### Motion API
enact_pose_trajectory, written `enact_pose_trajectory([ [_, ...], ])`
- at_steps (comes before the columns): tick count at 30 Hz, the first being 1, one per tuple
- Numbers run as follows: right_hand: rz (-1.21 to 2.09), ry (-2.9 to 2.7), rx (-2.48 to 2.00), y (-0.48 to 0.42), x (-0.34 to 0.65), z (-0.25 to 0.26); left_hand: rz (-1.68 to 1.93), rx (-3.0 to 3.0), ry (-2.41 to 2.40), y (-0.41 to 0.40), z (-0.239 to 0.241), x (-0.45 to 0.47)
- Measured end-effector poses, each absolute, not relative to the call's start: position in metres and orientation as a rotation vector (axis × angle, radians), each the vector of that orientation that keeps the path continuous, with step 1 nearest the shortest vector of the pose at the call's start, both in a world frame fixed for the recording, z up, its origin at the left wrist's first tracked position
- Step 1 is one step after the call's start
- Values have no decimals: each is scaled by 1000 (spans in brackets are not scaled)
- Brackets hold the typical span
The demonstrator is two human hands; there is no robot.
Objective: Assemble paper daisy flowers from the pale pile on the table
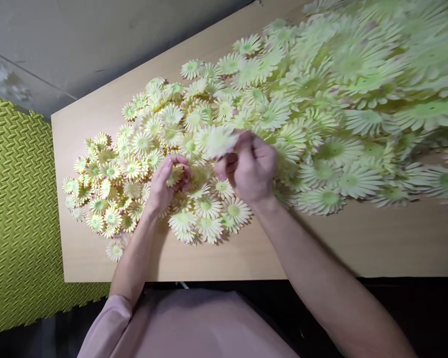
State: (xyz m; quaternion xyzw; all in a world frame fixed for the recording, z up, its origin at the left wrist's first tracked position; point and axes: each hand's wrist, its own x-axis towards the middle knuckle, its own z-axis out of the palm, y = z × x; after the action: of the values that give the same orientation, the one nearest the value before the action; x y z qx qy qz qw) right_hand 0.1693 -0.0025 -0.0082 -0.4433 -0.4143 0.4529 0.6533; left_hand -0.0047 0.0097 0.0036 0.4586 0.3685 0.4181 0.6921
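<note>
A blurred flower (218, 142) is pinched in the right hand (254, 166), the left hand (163, 185) is curled, grip unclear, and many heaped flowers (206, 205) are left on the worktop (224, 259).

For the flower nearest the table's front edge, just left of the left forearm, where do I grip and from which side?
Pinch this flower by its near-left petals, coming from the near left, I'd judge: they fan out over the table, while the left forearm closes off its right and other flowers lie beyond.
</note>
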Motion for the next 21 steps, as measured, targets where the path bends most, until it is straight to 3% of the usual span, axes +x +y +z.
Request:
enact_pose_trajectory([
  [21,1380,-1187,-928,-15,151,0,801,1046,763,-1,9,4],
])
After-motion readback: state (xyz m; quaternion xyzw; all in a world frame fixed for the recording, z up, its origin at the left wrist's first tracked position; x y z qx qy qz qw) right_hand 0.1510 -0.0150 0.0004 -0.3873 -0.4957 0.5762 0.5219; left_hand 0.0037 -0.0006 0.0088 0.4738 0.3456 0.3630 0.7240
